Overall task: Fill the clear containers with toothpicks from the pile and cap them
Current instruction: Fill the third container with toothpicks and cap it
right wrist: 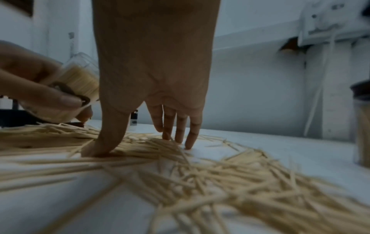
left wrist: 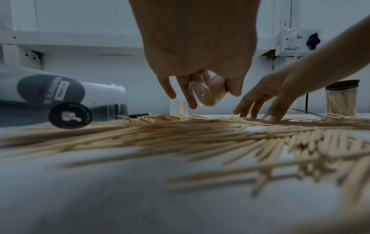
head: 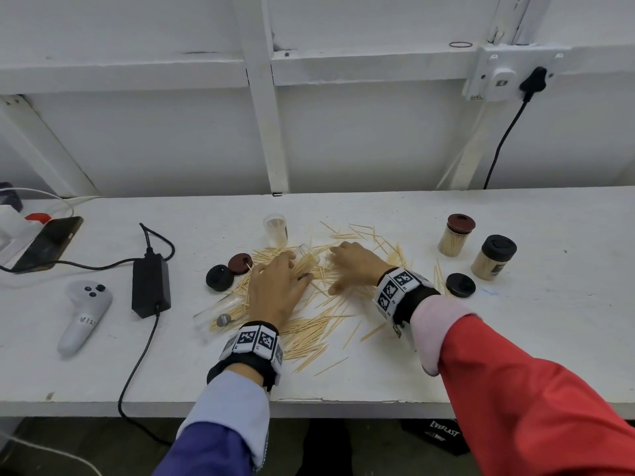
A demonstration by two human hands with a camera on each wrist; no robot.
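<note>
A loose toothpick pile (head: 319, 324) is spread over the middle of the white table (head: 515, 355). My left hand (head: 275, 290) grips a clear container (head: 308, 260), tilted and partly filled with toothpicks, just above the pile; the left wrist view shows that container's (left wrist: 208, 92) round base between the fingers. Right beside it, my right hand (head: 357, 266) rests on the pile with its fingers (right wrist: 180, 126) spread and the thumb pressing the sticks. Another clear container (head: 275, 229) stands upright behind, nearly empty. A third (head: 220, 314) lies on its side at the left.
Loose caps lie near the pile: dark red (head: 240, 263), black (head: 220, 277), black (head: 460, 285). Two full capped containers (head: 455, 235) (head: 493, 257) stand at the right. At the left are a power adapter (head: 151, 286), a white controller (head: 86, 314) and a phone (head: 48, 243).
</note>
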